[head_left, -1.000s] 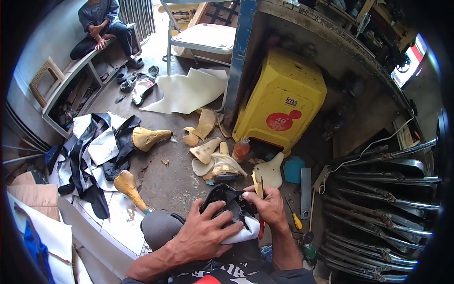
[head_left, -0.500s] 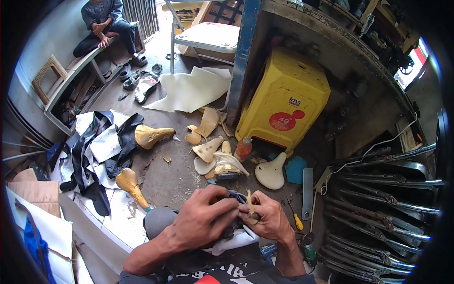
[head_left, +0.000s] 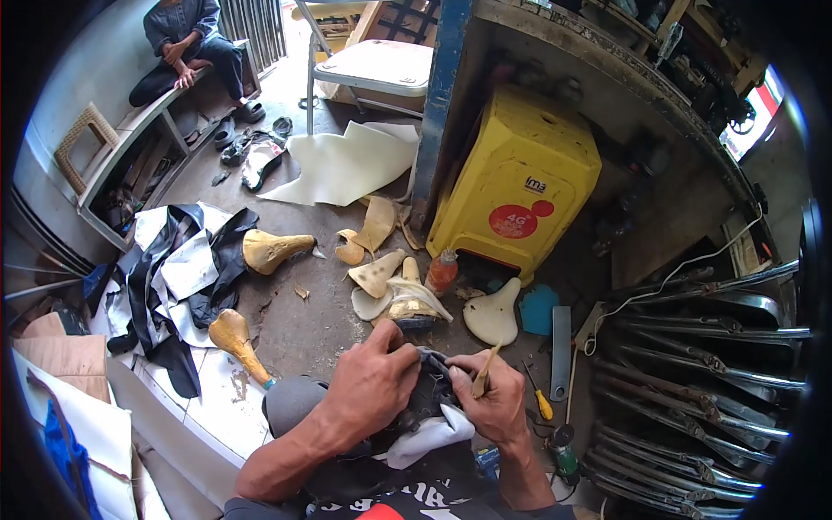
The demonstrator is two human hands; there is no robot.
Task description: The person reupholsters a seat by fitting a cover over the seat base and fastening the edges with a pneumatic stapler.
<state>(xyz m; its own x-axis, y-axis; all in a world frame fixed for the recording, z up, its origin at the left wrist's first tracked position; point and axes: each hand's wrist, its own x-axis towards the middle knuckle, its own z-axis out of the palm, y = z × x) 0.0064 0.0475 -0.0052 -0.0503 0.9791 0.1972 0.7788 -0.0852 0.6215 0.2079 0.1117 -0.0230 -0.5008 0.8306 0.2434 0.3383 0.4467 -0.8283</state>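
In my lap rests a black, wrinkled piece of covering material (head_left: 426, 390) with a white fabric part (head_left: 433, 438) hanging below it. My left hand (head_left: 373, 377) is closed, its curled fingers at the left edge of the black material. My right hand (head_left: 494, 399) is closed on a thin, flat tan strip (head_left: 486, 371), which sticks up between its fingers. The right thumb lies along the right edge of the black material. What sits inside the black material is hidden by my hands.
Around me lie a pale saddle-shaped piece (head_left: 493, 315), yellowish saddle forms (head_left: 276, 250), an orange bottle (head_left: 442, 273), a yellow-handled screwdriver (head_left: 542, 404) and a metal bar (head_left: 561, 355). A yellow stool (head_left: 520, 173) stands ahead; chrome tubes (head_left: 693, 381) are stacked right. A person (head_left: 186, 43) sits far left.
My hands have moved apart; the left shifted left and the right moved slightly right with the tan strip. More of the black material shows between them.
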